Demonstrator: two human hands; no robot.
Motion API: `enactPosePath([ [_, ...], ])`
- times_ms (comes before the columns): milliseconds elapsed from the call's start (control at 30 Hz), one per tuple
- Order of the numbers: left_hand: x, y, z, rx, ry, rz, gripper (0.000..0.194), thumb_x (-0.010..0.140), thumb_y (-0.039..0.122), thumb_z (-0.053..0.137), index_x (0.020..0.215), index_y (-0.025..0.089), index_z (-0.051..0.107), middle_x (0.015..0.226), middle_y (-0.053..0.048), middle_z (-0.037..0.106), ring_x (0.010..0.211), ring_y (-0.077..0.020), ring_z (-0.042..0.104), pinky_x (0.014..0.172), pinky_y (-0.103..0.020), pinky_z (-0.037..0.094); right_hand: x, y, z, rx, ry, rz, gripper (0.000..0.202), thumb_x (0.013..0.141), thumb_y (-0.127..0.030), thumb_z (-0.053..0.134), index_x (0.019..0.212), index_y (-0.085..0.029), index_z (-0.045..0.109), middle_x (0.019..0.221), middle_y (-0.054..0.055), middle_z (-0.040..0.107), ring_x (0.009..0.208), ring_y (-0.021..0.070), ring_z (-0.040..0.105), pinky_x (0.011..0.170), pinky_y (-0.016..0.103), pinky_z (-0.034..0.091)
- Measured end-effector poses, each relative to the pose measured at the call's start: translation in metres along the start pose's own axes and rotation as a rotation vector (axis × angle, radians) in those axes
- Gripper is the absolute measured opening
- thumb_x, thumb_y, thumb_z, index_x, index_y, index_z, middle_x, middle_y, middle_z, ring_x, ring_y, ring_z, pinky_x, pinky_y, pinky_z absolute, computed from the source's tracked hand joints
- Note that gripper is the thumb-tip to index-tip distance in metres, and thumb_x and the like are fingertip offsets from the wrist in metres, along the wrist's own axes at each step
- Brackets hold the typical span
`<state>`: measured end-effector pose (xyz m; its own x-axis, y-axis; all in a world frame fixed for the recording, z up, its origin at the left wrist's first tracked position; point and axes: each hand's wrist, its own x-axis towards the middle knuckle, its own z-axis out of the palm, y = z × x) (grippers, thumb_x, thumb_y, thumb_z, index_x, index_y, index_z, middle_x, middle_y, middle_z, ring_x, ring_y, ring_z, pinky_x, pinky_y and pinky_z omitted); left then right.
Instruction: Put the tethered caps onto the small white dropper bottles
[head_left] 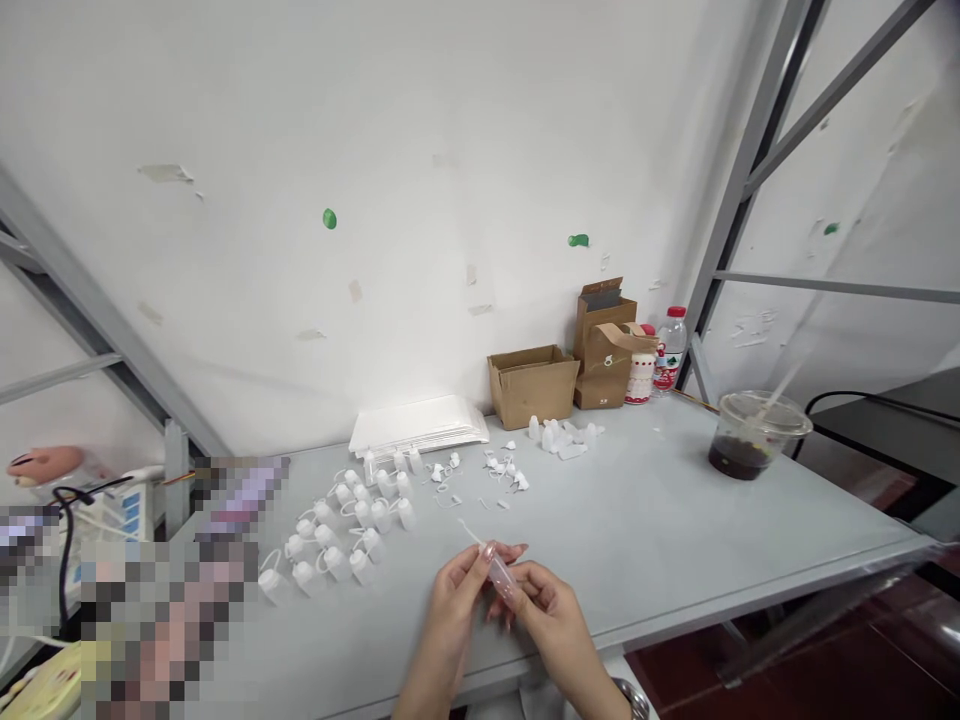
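Observation:
Near the table's front edge, a small translucent bottle (501,577) is held between both hands, tilted. My left hand (457,590) pinches its upper end, where a thin white strap sticks out to the upper left. My right hand (544,605) grips the bottle's lower part between thumb and fingers. To the left stand several small white capped bottles (362,514) with looped straps, in uneven rows. Beyond my hands lie small white caps (517,480) and thin loose pieces. Farther back is a pile of translucent bottles without visible straps (559,436).
At the back are a stack of white sheets (420,425), an open cardboard box (532,390), a brown paper bag (604,370) and a red-capped bottle (670,350). A lidded bowl (750,440) of dark liquid stands right. Metal frame posts flank the grey table (675,540).

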<state>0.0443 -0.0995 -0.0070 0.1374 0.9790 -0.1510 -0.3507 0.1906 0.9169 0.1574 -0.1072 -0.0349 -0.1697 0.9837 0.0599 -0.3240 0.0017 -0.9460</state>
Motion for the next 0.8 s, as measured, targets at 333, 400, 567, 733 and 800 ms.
enactPosePath([
  [333, -0.0015, 0.0076, 0.0016, -0.156, 0.012, -0.082, 0.045, 0.07, 0.046, 0.061, 0.1, 0.014, 0.066, 0.101, -0.016, 0.068, 0.101, -0.028, 0.057, 0.075, -0.032, 0.046, 0.0056, -0.0034, -0.0012, 0.001, -0.099, -0.037, 0.038, 0.077, -0.051, 0.053, 0.075, -0.015, 0.063, 0.052, 0.001, 0.061, 0.048, 0.0136, 0.053, 0.052, 0.025, 0.043],
  [400, -0.001, 0.0062, 0.0032, -0.169, 0.041, -0.071, 0.043, 0.069, 0.045, 0.063, 0.099, 0.015, 0.066, 0.1, -0.016, 0.068, 0.1, -0.0277, 0.058, 0.073, -0.031, 0.047, 0.0055, -0.0033, -0.0012, -0.017, -0.104, -0.036, 0.038, 0.078, -0.052, 0.052, 0.077, -0.015, 0.063, 0.052, 0.001, 0.062, 0.049, 0.0139, 0.053, 0.052, 0.026, 0.043],
  [567, 0.0005, 0.0019, 0.0075, -0.167, 0.072, -0.022, 0.037, 0.064, 0.042, 0.068, 0.086, 0.012, 0.069, 0.097, -0.017, 0.069, 0.099, -0.0286, 0.059, 0.083, -0.035, 0.044, 0.0048, -0.0026, -0.0024, -0.054, -0.065, -0.057, 0.042, 0.077, -0.055, 0.051, 0.074, -0.015, 0.064, 0.054, 0.002, 0.063, 0.048, 0.014, 0.053, 0.054, 0.027, 0.044],
  [733, 0.0, 0.0003, 0.0089, -0.014, 0.088, 0.062, 0.036, 0.066, 0.041, 0.066, 0.089, 0.013, 0.07, 0.095, -0.015, 0.07, 0.096, -0.0278, 0.061, 0.087, -0.036, 0.043, 0.0049, -0.0023, -0.005, -0.039, -0.038, -0.057, 0.042, 0.079, -0.053, 0.049, 0.075, -0.015, 0.065, 0.054, 0.003, 0.064, 0.049, 0.0143, 0.053, 0.055, 0.028, 0.044],
  [800, -0.0011, 0.0012, 0.0084, 0.044, 0.096, 0.083, 0.036, 0.066, 0.042, 0.066, 0.089, 0.014, 0.07, 0.095, -0.014, 0.07, 0.094, -0.0276, 0.062, 0.086, -0.036, 0.044, 0.0051, -0.0016, -0.0054, -0.046, -0.043, -0.062, 0.041, 0.08, -0.052, 0.049, 0.076, -0.015, 0.065, 0.056, 0.004, 0.065, 0.05, 0.0146, 0.053, 0.056, 0.028, 0.044],
])
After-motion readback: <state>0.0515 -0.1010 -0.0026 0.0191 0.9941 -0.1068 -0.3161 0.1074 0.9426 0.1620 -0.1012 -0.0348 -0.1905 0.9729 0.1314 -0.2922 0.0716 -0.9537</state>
